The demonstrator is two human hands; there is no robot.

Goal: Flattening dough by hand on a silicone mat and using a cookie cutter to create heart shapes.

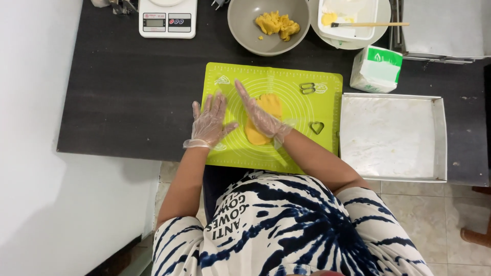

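Observation:
A lump of yellow dough [270, 105] lies in the middle of a lime-green baking mat [307, 110] on a dark table. My right hand [261, 116], in a clear plastic glove, lies flat across the dough and presses on it with fingers straight. My left hand [208, 122], also gloved, rests flat on the mat's left edge with fingers spread, just beside the dough and holding nothing. A heart-shaped metal cutter [317, 127] and a small oblong cutter [307, 88] lie on the mat to the right of the dough.
A floured metal baking tray [440, 138] sits right of the mat. Behind it are a green-and-white carton [376, 68], a grey bowl [240, 23] with more dough, a white dish [358, 30] with a brush [368, 24], and a white kitchen scale [168, 18].

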